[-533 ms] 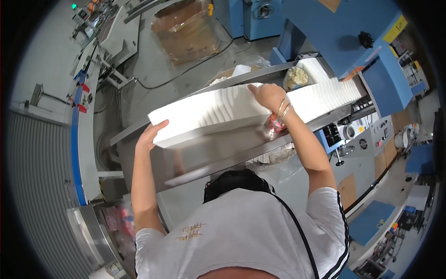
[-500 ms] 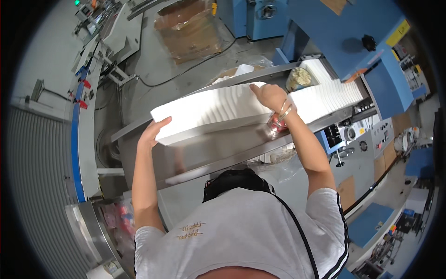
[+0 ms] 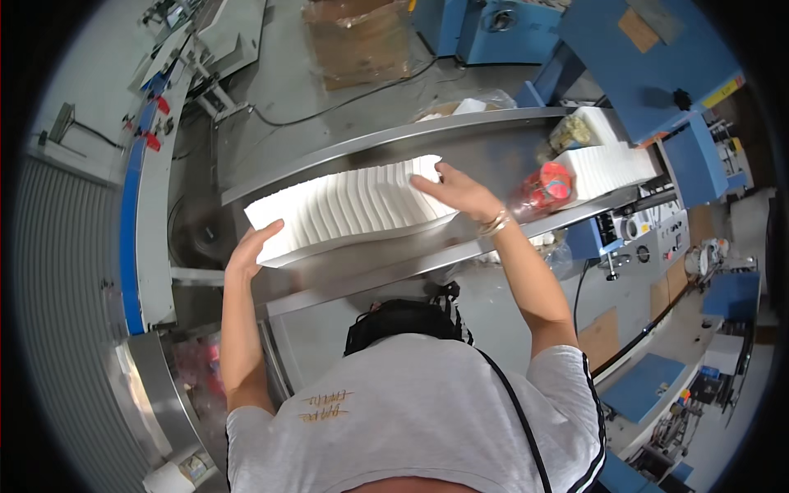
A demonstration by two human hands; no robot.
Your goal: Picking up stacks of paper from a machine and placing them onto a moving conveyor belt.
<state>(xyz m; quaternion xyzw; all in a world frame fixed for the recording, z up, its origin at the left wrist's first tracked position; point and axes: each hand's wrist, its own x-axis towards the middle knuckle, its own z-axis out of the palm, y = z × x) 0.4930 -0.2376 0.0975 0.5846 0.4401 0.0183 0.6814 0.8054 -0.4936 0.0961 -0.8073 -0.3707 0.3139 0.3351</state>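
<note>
Held from its two ends, a white ridged stack [image 3: 349, 209] is pinched between my left hand [image 3: 251, 249] and my right hand [image 3: 457, 194]. At the left end, my thumb lies over the upper edge and the other fingers go behind it; at the right end, my fingers are bent around the far upper corner. The stack is made of many thin white layers, placed side by side, and its long body waves a little. It is located over a long metal trough [image 3: 374, 275]; whether its underside touches the metal, I cannot tell.

On my right wrist I have thin bracelets [image 3: 496, 222]. To the right of this hand, a red bundle [image 3: 546, 186] lies in the trough, and just beyond it is another white ridged stack [image 3: 612, 171]. Behind these, near the far edge, stands a container with pale yellowish contents [image 3: 573, 133]. Farther away, a blue machine [image 3: 649, 78] rises at the upper right, and a brown cardboard box [image 3: 357, 53] stands on the floor, with a black cable [image 3: 329, 111] running near it.
</note>
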